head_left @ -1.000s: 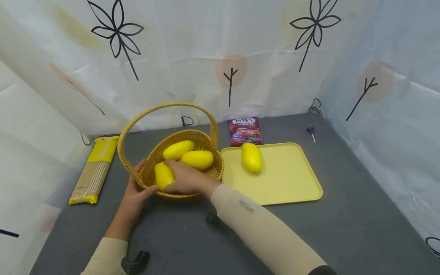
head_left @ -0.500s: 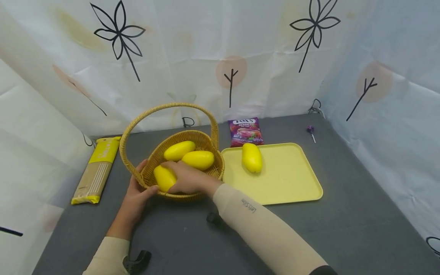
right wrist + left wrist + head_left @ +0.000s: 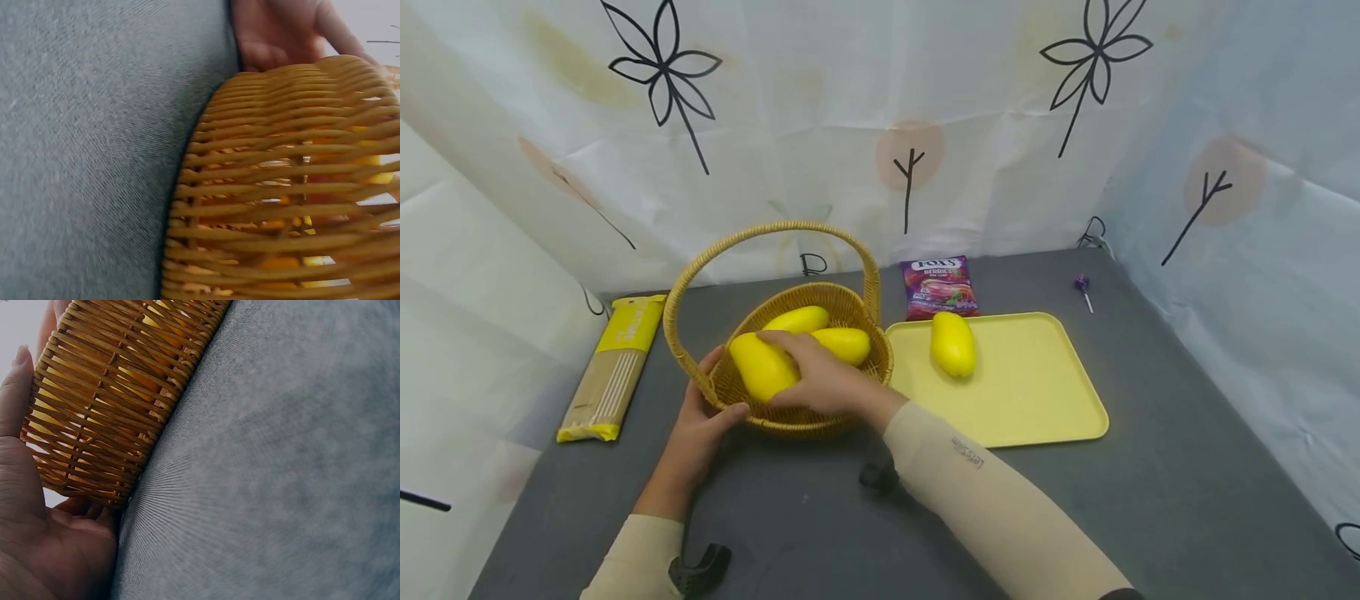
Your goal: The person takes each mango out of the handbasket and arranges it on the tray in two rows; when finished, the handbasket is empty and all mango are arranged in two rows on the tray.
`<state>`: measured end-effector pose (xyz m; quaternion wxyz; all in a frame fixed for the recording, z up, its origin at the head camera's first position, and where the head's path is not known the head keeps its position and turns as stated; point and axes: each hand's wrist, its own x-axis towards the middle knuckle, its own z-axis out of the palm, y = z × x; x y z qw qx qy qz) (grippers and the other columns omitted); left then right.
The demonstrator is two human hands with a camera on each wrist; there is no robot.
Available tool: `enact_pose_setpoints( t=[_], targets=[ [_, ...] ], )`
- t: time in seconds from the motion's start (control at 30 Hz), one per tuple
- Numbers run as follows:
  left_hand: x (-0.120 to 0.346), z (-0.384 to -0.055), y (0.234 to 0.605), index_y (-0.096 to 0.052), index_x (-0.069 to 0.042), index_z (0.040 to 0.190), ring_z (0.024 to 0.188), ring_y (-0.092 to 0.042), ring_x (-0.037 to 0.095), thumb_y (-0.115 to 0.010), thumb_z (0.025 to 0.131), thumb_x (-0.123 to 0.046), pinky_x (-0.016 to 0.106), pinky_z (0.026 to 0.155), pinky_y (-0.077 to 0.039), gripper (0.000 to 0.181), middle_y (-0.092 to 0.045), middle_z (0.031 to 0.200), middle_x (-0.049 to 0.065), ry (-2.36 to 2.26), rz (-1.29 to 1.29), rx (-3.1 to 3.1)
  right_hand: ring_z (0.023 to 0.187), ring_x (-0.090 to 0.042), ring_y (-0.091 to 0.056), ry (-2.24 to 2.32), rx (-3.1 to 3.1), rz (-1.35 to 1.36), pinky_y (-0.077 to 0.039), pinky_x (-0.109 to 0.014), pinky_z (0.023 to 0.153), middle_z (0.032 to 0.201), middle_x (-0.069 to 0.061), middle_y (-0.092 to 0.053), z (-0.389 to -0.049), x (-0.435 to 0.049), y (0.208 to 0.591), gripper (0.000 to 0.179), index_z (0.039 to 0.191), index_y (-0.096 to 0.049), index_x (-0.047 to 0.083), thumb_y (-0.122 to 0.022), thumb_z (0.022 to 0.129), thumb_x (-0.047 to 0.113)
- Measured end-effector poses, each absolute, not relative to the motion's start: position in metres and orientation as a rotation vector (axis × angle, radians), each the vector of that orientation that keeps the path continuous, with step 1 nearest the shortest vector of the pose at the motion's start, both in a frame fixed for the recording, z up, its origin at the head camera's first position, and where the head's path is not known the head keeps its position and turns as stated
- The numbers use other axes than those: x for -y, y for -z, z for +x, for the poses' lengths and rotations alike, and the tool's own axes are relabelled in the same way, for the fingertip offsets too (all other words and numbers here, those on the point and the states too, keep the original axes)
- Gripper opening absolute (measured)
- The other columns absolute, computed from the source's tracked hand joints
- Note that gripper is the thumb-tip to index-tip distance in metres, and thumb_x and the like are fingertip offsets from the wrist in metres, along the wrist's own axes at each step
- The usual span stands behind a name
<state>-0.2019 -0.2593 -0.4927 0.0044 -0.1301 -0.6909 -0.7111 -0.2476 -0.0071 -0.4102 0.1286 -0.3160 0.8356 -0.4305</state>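
Observation:
In the head view my right hand (image 3: 827, 379) grips a yellow mango (image 3: 762, 367) inside the wicker basket (image 3: 805, 427). The fingers lie over its top and the thumb along its near side. Two more mangoes, one at the back (image 3: 797, 319) and one on the right (image 3: 846, 344), lie beyond it, partly covered. My left hand (image 3: 696, 437) holds the basket's left end, thumb at the rim. The left wrist view shows that hand's fingers partly hidden behind the woven wall (image 3: 112, 394). From the right wrist, the basket side (image 3: 281, 187) hides most of the right hand.
Right of the basket lies a yellow tray (image 3: 1037, 383) bearing one mango (image 3: 953, 343). Behind it is a purple candy bag (image 3: 940, 287); a lollipop (image 3: 1082, 284) lies farther right. A yellow-and-brown packet (image 3: 613, 367) lies at left. The basket's tall handle (image 3: 790, 225) arches overhead.
My right hand has raised the gripped mango from the basket's near left part, and it now covers more of the mangoes behind. My left hand keeps its hold on the basket.

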Motion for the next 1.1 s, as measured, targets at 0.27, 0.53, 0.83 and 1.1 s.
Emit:
enact_pose_setpoints(
  t=[0.27, 0.53, 0.83, 1.1],
  targets=[
    [0.259, -0.201, 0.491, -0.020, -0.021, 0.175, 0.143, -0.038, 0.024, -0.063, 0.107, 0.005, 0.022, 0.107, -0.043, 0.085, -0.020, 0.173, 0.013, 2.228, -0.360, 2.173, 0.141, -0.020, -0.046, 1.422, -2.355, -0.918, -0.042, -0.042, 0.115, 0.168, -0.001, -0.039, -0.234, -0.015, 0.403, 0.091, 0.172, -0.034, 0.025, -0.086, 0.098, 0.026],
    [0.259, -0.202, 0.491, -0.019, -0.022, 0.175, 0.145, -0.037, 0.024, -0.062, 0.106, 0.007, 0.022, 0.108, -0.042, 0.086, -0.019, 0.174, 0.014, 2.237, -0.354, 2.179, 0.141, -0.030, -0.049, 1.552, -2.244, -0.880, -0.051, -0.038, 0.106, 0.170, -0.003, -0.035, -0.214, -0.039, 0.402, 0.091, 0.173, -0.032, 0.024, -0.085, 0.099, 0.022],
    [0.259, -0.202, 0.493, -0.020, -0.022, 0.175, 0.145, -0.039, 0.026, -0.067, 0.106, 0.003, 0.022, 0.109, -0.042, 0.088, -0.021, 0.173, 0.014, 2.259, -0.363, 2.155, 0.137, -0.032, -0.052, 1.669, -2.170, -0.861, -0.054, -0.042, 0.103, 0.165, 0.003, -0.039, -0.196, -0.070, 0.404, 0.089, 0.171, -0.035, 0.028, -0.085, 0.098, 0.022],
    [0.258, -0.201, 0.492, -0.019, -0.022, 0.175, 0.149, -0.037, 0.026, -0.067, 0.106, 0.003, 0.022, 0.109, -0.041, 0.087, -0.021, 0.174, 0.015, 2.248, -0.362, 2.157, 0.136, -0.034, -0.052, 1.716, -2.164, -0.872, -0.056, -0.043, 0.101, 0.162, -0.005, -0.040, -0.189, -0.097, 0.402, 0.088, 0.171, -0.034, 0.021, -0.084, 0.098, 0.015]
  ],
)
